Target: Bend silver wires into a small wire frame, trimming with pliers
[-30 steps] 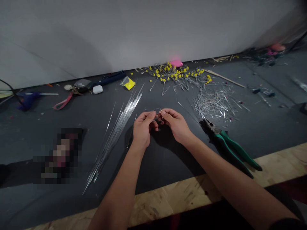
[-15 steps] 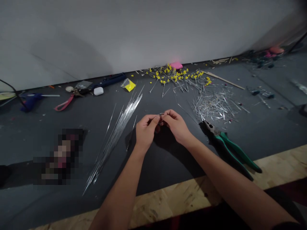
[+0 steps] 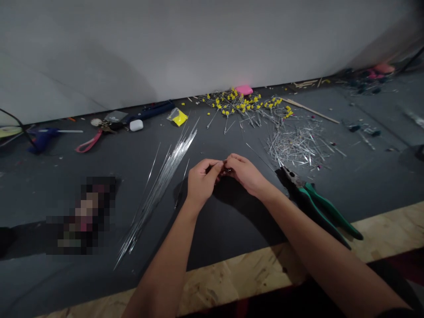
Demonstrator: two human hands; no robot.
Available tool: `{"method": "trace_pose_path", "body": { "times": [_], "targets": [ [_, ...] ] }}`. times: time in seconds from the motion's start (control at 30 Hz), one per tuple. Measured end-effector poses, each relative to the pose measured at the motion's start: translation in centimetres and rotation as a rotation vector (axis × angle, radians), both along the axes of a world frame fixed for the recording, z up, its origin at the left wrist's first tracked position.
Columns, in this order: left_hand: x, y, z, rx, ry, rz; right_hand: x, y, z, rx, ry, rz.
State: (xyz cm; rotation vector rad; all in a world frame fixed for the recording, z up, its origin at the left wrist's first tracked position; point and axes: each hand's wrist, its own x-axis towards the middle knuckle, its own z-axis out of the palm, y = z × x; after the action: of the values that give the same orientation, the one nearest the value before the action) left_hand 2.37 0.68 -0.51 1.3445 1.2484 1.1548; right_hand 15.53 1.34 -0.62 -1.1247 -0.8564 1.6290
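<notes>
My left hand (image 3: 202, 179) and my right hand (image 3: 244, 173) meet fingertip to fingertip over the dark table. Both are closed in a pinch around a small piece of thin wire (image 3: 228, 169), mostly hidden by the fingers. To the left lies a long bundle of silvery wires (image 3: 162, 181), with a single twisted wire (image 3: 181, 184) between it and my left hand. Right of my right hand are pliers with green handles (image 3: 326, 207), their jaws near a heap of short wire pieces (image 3: 294, 143).
Yellow-tipped wires (image 3: 245, 105) and a pink lump (image 3: 244, 90) lie by the wall. A yellow packet (image 3: 179, 117), white case (image 3: 136, 126), pink strap (image 3: 89, 142) and blue glue gun (image 3: 44, 139) are at the back left. A wooden stick (image 3: 311, 110) lies back right.
The fingers of both hands have shifted slightly, and my right hand has turned and lowered a little. The wire loop seen above the fingertips is now mostly hidden.
</notes>
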Motion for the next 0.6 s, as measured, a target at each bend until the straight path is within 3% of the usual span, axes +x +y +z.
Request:
{"method": "trace_pose_path", "body": {
  "times": [0.23, 0.4, 0.6],
  "targets": [
    [0.03, 0.04, -0.12, -0.009, -0.001, -0.001, 0.03, -0.12, -0.05, 0.026, -0.061, -0.011],
    [-0.06, 0.37, -0.21, -0.101, -0.113, 0.017, -0.12, -0.3, 0.04, 0.063, -0.043, -0.013],
    [-0.39, 0.82, -0.18, -0.229, -0.311, 0.029, 0.55, -0.29, 0.52, 0.081, 0.126, 0.147]
  ]
}}
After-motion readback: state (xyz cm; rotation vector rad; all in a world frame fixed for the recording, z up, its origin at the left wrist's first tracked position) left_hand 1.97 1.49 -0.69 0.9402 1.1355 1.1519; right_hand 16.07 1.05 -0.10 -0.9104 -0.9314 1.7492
